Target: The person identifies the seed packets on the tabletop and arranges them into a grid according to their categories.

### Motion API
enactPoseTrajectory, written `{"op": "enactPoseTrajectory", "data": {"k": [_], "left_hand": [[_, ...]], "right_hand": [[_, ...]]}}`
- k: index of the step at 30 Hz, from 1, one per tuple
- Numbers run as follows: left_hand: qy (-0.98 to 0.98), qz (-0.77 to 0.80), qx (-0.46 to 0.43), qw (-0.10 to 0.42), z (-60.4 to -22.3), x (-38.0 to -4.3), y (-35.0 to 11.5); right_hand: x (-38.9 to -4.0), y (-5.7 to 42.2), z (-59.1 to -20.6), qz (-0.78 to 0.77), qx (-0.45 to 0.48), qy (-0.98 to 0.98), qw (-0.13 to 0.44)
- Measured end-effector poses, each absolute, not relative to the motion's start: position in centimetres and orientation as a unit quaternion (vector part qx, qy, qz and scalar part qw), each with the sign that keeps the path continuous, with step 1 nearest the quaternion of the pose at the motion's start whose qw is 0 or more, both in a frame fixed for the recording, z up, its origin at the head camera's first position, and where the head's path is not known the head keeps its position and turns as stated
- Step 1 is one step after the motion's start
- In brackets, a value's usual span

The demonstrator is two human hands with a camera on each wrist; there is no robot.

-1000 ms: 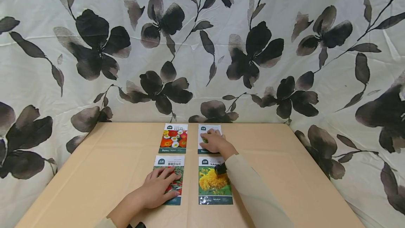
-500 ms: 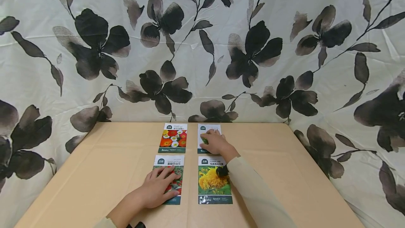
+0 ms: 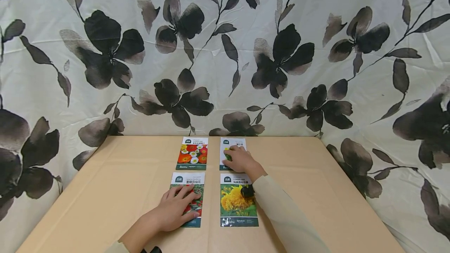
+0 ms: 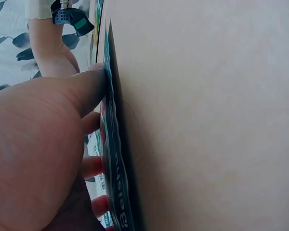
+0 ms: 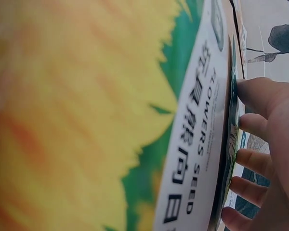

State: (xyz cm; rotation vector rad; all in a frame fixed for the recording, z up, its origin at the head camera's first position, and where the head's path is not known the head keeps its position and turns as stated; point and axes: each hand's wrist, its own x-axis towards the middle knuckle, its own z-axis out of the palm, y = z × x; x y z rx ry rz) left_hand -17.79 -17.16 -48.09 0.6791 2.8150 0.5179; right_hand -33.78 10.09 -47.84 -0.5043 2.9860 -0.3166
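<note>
My left hand (image 3: 174,208) rests with spread fingers on the front-left seed packet (image 3: 186,178), which shows red flowers. In the left wrist view, my thumb and fingertips touch this packet (image 4: 116,183), seen almost edge-on. Farther back, my right hand (image 3: 242,161) lies over the back-right seed packet (image 3: 226,142) and hides most of its picture. The right wrist view shows its fingertips (image 5: 245,122) pressed on that packet's surface. Under my right wrist lies the front-right seed packet (image 3: 239,202) with a yellow flower, which fills much of the right wrist view.
The back-left seed packet (image 3: 192,154) shows red, orange and white flowers. All the packets lie in two rows on a tan tabletop (image 3: 105,190). A white cloth with dark flowers (image 3: 225,61) hangs behind the table. A black wrist camera (image 3: 247,190) overlaps the yellow-flower packet.
My right fingers have drawn very slightly nearer, so a bit more of the back-right packet's upper part shows. My left hand and the packets stay in place.
</note>
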Motion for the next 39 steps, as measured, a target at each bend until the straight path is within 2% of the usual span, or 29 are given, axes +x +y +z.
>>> {"op": "enactPoseTrajectory", "data": {"k": [39], "left_hand": [[0.951,0.172,0.235,0.106,-47.62,-18.33,-17.36]], "right_hand": [[-33.95,10.23,-48.33,-0.098,-0.160,0.981,0.041]]}}
